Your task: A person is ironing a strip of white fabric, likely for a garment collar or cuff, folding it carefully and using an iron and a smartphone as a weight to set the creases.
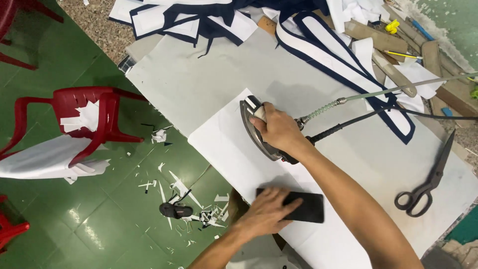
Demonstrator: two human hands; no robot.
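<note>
The right hand is closed around the handle of a steam iron, which stands on a white sheet of fabric near the middle of the counter. A hose and a black cord go from the iron to the right. The left hand lies flat with fingers spread on a dark rectangular piece of cloth, pressing it on the near part of the white sheet. Black scissors lie on the right side of the counter, well apart from both hands. At the far side there are white strips with navy borders. On the left, a red plastic chair carries white fabric, and small cut scraps lie on the green floor.
</note>
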